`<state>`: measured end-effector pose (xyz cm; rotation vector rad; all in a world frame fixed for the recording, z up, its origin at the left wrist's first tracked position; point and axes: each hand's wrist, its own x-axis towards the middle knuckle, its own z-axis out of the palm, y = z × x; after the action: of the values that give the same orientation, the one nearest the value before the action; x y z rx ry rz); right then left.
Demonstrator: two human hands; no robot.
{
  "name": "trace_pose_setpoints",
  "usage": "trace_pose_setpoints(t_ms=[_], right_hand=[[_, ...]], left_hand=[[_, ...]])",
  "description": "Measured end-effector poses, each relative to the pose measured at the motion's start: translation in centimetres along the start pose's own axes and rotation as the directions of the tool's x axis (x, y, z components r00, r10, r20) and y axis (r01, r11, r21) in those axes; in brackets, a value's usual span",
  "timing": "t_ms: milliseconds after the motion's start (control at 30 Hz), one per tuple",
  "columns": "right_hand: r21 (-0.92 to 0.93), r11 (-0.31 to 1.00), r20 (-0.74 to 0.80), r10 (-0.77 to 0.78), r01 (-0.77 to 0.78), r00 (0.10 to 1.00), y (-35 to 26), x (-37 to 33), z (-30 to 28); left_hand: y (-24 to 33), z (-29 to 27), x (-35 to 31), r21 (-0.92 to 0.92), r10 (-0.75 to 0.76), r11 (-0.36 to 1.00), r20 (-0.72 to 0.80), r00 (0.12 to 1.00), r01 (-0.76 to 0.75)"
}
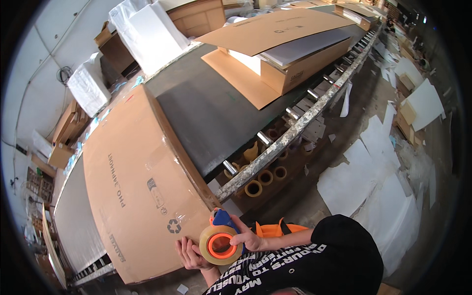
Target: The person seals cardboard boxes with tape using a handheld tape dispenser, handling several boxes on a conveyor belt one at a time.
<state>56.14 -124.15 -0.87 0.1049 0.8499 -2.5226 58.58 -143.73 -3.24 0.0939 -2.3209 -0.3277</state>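
A large flat brown cardboard box (142, 182) lies across the conveyor on the left. Clear tape glints along its side near me. My right hand (249, 239) grips a tape dispenser (222, 216) with a blue body and an orange hub, loaded with a thick roll of tape. The dispenser's head is at the box's near right corner. Beside the roll, my left hand (191, 253) lies with fingers extended against the box's near edge; its thumb is partly behind the roll.
Farther along the belt (196, 118) sits an open carton (295, 69) with raised flaps and white packing inside. Metal rollers (264, 138) and a worn rail (295, 128) line the belt. Tape rolls (253, 189) sit below. White sheets (368, 182) litter the floor at right.
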Motion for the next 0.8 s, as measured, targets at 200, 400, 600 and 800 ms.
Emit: trace_pose_setpoints(t_ms=[200,400,600,800], right_hand=[[-0.041,0.999,-0.07,-0.007,0.004,0.998,-1.4,10.7,0.4],[-0.214,0.953,-0.331,-0.278,0.215,0.902,-6.7,20.7,2.0],[0.145,0.918,-0.21,-0.336,0.369,0.918,-11.3,8.0,-7.3],[-0.103,0.847,-0.651,-0.454,0.522,0.609,-17.2,-10.9,-23.1]], left_hand=[[-1.2,5.5,7.7,0.035,0.162,0.986,-0.049,0.985,-0.161],[-4.1,14.6,16.0,0.037,-0.167,0.986,0.119,0.979,0.164],[2.2,15.9,19.7,-0.271,-0.12,0.952,0.091,0.989,0.141],[21.4,21.6,11.1,-0.724,0.236,0.624,0.533,0.813,0.294]])
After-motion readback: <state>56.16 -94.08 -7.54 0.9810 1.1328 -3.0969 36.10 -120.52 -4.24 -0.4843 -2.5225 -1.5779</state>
